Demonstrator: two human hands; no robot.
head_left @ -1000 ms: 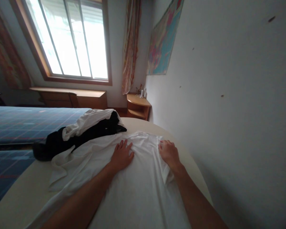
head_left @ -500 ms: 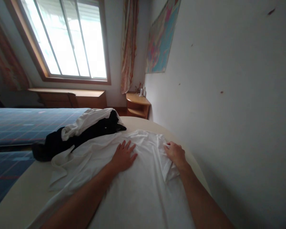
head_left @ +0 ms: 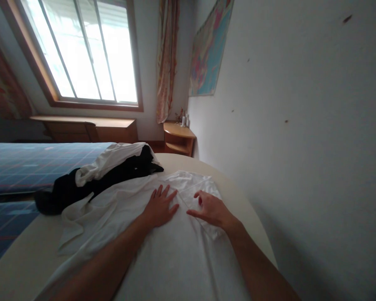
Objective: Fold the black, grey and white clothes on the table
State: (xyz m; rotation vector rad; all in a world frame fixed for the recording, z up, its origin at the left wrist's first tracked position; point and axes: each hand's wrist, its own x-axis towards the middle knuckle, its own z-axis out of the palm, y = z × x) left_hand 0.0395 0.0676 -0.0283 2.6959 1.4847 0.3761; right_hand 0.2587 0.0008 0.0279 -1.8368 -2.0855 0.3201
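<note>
White garment (head_left: 172, 259) spread on the desk (head_left: 236, 197): likely light, soft, easily creased; best taken by its far corners.
Black clothing (head_left: 64, 192) is bunched past the garment's left side; left hand (head_left: 159, 207) is laid flat mid-garment, fingers spread; right hand (head_left: 209, 207) is held over the garment's right part, thumb and fingers apart, moved inward from the edge seemingly pinched half a second ago.
</note>
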